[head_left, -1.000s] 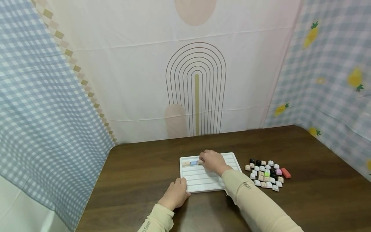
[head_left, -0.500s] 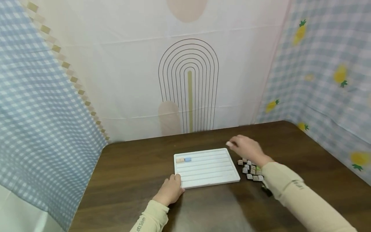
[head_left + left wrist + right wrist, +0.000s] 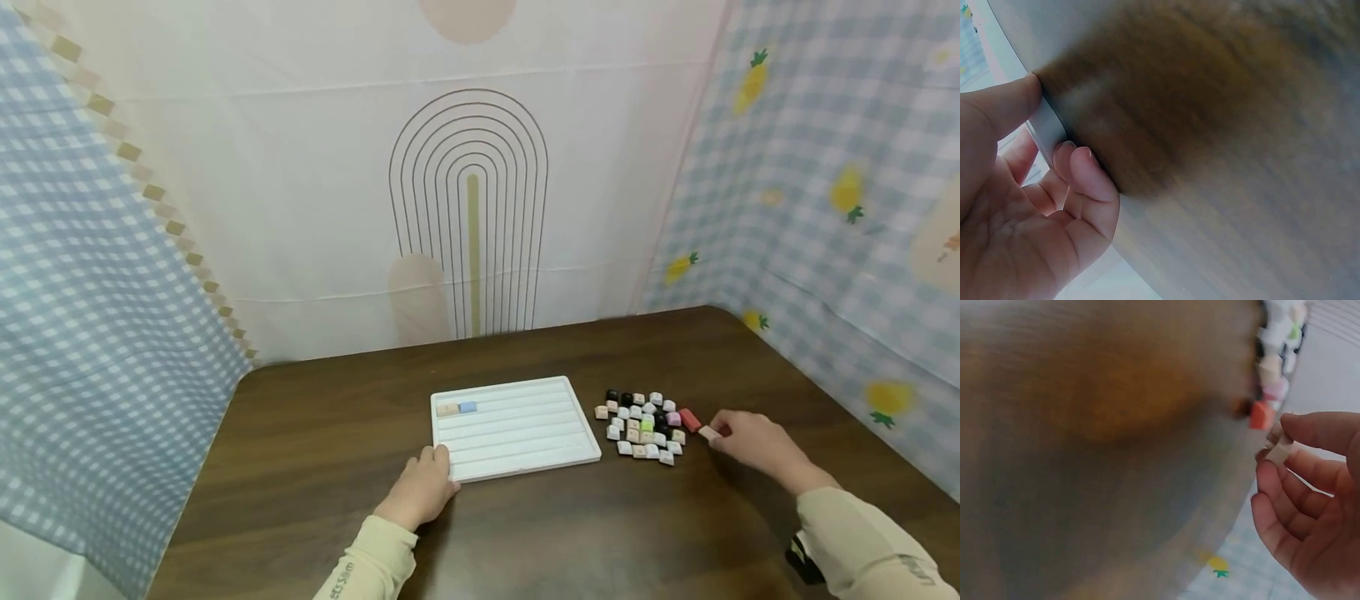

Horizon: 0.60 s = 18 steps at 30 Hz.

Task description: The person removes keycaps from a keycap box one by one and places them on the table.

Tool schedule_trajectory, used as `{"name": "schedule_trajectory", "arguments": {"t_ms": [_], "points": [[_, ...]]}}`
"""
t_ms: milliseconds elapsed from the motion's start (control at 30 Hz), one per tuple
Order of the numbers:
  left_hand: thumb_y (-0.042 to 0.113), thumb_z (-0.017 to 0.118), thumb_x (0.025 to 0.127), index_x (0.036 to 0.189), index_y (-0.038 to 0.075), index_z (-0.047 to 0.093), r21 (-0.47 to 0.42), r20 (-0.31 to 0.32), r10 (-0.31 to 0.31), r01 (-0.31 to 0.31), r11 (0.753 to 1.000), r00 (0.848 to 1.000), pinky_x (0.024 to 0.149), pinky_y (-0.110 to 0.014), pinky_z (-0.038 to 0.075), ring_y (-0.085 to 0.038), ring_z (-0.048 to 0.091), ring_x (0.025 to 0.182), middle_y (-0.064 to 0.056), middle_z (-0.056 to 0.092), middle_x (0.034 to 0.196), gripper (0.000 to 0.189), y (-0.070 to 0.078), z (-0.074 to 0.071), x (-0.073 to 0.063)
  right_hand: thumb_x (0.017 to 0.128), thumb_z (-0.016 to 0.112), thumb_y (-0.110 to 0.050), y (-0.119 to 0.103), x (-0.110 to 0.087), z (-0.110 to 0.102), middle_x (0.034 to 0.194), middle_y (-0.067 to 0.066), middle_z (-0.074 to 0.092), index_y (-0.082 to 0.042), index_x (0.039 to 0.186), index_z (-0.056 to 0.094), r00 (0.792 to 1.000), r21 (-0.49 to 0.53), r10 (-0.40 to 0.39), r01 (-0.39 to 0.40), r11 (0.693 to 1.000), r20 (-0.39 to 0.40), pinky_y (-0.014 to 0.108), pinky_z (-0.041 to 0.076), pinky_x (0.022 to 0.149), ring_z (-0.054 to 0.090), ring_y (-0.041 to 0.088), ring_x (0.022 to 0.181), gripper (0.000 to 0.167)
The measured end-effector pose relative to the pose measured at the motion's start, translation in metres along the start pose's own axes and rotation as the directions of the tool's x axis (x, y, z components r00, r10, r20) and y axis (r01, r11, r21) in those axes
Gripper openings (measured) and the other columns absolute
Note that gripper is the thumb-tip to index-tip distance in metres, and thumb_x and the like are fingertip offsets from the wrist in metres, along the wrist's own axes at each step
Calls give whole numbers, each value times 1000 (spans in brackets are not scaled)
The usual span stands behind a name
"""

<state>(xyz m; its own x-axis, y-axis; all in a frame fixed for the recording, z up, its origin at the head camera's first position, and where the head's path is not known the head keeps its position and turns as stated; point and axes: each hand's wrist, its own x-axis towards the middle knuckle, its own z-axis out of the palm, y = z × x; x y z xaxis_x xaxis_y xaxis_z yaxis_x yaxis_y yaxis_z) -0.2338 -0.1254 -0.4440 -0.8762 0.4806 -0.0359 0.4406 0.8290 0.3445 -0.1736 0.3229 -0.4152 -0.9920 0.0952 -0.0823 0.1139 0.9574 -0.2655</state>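
Observation:
My left hand grips the near left corner of a white ridged tray; in the left wrist view, the thumb and curled fingers hold its corner. A beige keycap and a blue keycap lie side by side at the left end of the tray's back row. To the right of the loose keycaps, my right hand pinches a light beige keycap just above or at the table. The right wrist view shows this keycap between thumb and fingers, near a long red keycap.
Several loose keycaps, white, beige, black, pink and one lime green, lie right of the tray on the dark wooden table. The long red keycap sits at their right edge. Cloth hangings stand behind the table.
My right hand has lifted a beige keycap from the tray's back row and carried it right, past the loose keycaps. The left hand stays on the tray. The head view has shifted slightly.

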Motion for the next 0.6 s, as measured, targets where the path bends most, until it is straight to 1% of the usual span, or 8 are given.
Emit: {"name": "schedule_trajectory", "arguments": {"t_ms": [133, 267, 333, 467, 600], "points": [[17, 63, 86, 91, 1, 41, 0, -9, 3, -3, 1000, 1000, 69, -45, 44, -33, 48, 76, -18, 47, 91, 28, -1, 0, 0, 82, 60, -17, -6, -3, 15, 73, 4, 56, -4, 86, 59, 1000, -3, 24, -24, 1000, 16, 31, 35, 54, 45, 16, 61, 14], [16, 63, 86, 90, 1, 41, -11, 5, 3, -3, 1000, 1000, 68, -44, 43, -32, 48, 75, -17, 47, 90, 27, -1, 1, -1, 83, 61, -19, -13, 0, 22, 68, 4, 49, -4, 80, 53, 997, -16, 64, -63, 998, 30, 30, 33, 53, 43, 17, 59, 17], [16, 63, 87, 90, 1, 41, -15, 15, 2, -2, 1000, 1000, 67, -43, 43, -31, 47, 74, -17, 47, 89, 27, -2, 2, -2, 83, 61, -21, -16, 1, 24, 67, 4, 46, -4, 78, 50, 996, -7, 75, -75, 997, 39, 29, 32, 53, 43, 17, 59, 20], [16, 62, 87, 90, 2, 40, -19, 15, 5, -4, 1000, 1000, 66, -42, 42, -30, 46, 73, -16, 47, 89, 26, -2, 1, -2, 85, 59, -25, -18, 2, 23, 66, 3, 45, -5, 79, 48, 996, 32, 80, -82, 996, 50, 29, 31, 52, 42, 16, 58, 24], [16, 62, 87, 90, 2, 40, -14, 7, 8, -8, 1000, 1000, 67, -43, 42, -30, 46, 74, -17, 47, 91, 26, -2, -2, -1, 89, 55, -29, -21, 1, 12, 67, 3, 47, -2, 84, 50, 997, 37, 67, -68, 997, 44, 29, 31, 51, 42, 16, 57, 28]]}}
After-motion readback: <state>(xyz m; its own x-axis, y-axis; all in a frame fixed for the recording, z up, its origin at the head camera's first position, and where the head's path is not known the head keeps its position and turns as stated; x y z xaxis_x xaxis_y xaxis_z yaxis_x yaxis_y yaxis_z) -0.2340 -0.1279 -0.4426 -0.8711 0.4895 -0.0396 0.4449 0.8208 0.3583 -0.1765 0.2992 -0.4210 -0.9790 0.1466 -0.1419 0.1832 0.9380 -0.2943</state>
